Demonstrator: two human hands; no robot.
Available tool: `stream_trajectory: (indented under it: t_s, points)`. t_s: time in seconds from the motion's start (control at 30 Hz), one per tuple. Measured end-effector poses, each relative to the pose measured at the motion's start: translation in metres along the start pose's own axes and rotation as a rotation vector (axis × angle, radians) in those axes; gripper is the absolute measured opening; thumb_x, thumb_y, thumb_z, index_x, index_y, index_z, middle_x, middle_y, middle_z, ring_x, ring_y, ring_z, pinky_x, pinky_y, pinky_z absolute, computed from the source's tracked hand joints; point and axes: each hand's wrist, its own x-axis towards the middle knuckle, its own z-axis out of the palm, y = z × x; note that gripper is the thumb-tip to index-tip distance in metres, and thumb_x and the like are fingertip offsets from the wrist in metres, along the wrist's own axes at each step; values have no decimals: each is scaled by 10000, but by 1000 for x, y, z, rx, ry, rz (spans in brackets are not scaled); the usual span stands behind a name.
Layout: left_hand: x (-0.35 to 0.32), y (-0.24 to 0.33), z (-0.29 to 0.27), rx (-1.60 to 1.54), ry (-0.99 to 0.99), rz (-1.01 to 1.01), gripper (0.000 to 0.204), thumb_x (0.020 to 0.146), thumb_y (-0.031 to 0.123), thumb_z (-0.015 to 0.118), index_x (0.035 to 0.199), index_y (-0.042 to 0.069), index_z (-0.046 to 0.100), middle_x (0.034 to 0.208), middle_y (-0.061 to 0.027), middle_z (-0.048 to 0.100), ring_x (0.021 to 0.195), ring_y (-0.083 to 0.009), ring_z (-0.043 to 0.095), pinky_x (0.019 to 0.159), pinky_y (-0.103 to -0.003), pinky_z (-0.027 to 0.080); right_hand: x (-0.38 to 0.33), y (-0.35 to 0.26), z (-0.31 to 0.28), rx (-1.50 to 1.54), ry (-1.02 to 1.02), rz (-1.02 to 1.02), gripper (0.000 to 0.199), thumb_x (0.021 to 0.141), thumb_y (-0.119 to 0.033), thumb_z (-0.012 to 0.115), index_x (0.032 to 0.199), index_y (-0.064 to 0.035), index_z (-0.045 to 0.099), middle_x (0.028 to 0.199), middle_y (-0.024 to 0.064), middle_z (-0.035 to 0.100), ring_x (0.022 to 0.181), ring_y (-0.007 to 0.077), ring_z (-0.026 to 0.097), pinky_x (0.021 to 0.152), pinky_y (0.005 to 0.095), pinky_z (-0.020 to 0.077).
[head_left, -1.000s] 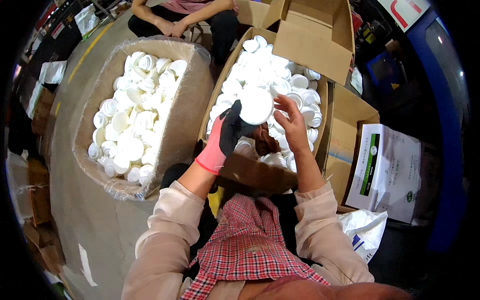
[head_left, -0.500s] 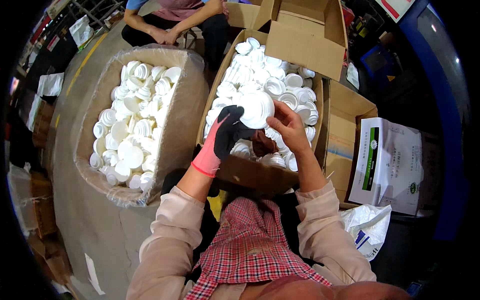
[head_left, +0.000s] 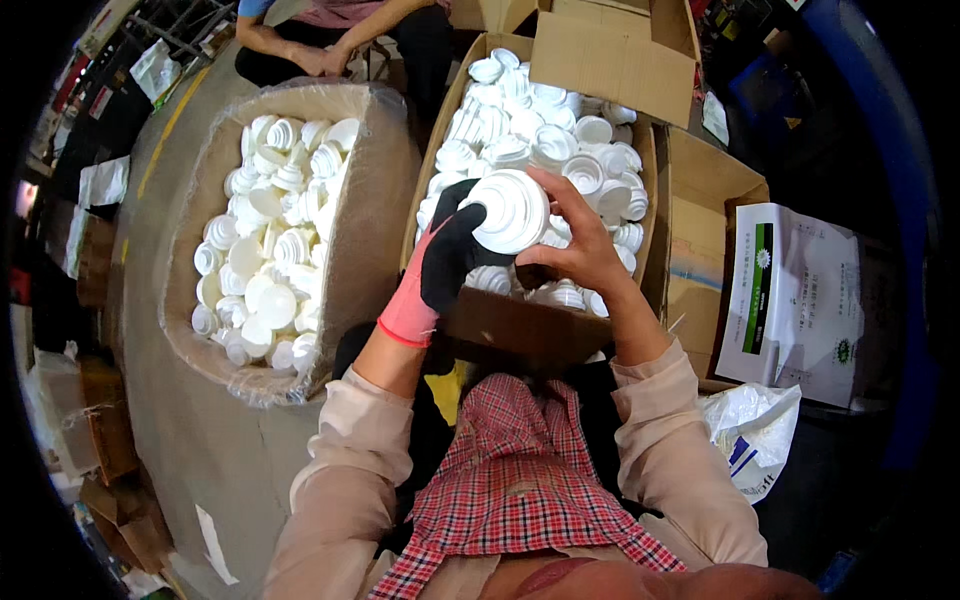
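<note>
Fingers [head_left: 470,213] of the gloved left hand [head_left: 447,258] closed on a white ringed piece [head_left: 513,212]

The piece is held above the near end of an open carton [head_left: 515,328], its stepped rings turned upward. Its left edge is gripped by the gloved fingers; its right side is framed by the bare right hand [head_left: 592,248], with fingers and thumb curved about the rim. Whether that hand grips or only touches cannot be told.

The step in hand is judged to be the handling of this single piece, perhaps a turning or checking of its rim. For the next move, a steady left hold and light right fingertip contact seem to be called for, since the round edge could slip.

Beneath, the carton is filled with similar white pieces [head_left: 592,130]. To the left, more white parts [head_left: 258,250] are heaped in a plastic-wrapped carton [head_left: 365,210]. Beyond, a seated person's hands [head_left: 322,60] are seen together.
</note>
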Motion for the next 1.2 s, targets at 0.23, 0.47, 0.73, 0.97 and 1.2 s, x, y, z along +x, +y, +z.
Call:
stream_trajectory:
  t_s: [0.23, 0.47, 0.73, 0.97, 1.2]
  points:
    - [-4, -2, -1, 151, 139, 116, 318, 884, 223, 663, 1116, 25, 573, 1015, -46, 608, 926, -119, 584, 821, -261, 466, -8, -18, 29, -226, 43, -138, 1018, 519, -279, 907, 1353, -19, 385, 1294, 165, 491, 1188, 333, 485, 1006, 384, 397]
    - [-11, 1, -8, 195, 117, 75, 290, 896, 218, 630, 1092, 7, 594, 1031, -50, 597, 968, -122, 573, 852, -268, 454, -8, -28, 29, -275, -44, -110, 1061, 487, -318, 894, 1376, -16, 402, 1338, 175, 495, 1199, 360, 484, 1012, 409, 397]
    - [-8, -10, -29, 274, 45, 117, 266, 909, 194, 620, 1098, 10, 589, 1055, -59, 599, 989, -139, 574, 877, -282, 459, -8, -27, 32, -242, -22, -105, 969, 488, -275, 905, 1312, -14, 467, 1303, 175, 529, 1183, 346, 513, 990, 394, 425]
    - [-26, -2, -7, 456, 149, 131, 341, 915, 221, 581, 1186, 23, 522, 1108, -57, 571, 1041, -131, 557, 913, -266, 444, -12, -11, 35, -100, -76, -108, 969, 539, -208, 910, 1365, -31, 436, 1366, 145, 493, 1261, 274, 481, 1034, 364, 397]
    - [-16, 0, -15, 271, 214, 113, 367, 846, 242, 718, 1101, 42, 546, 1014, -45, 587, 946, -112, 574, 817, -250, 468, -2, -13, 29, -200, -144, -37, 1253, 489, -390, 904, 1490, -63, 224, 1509, 135, 315, 1379, 287, 329, 1077, 399, 352]
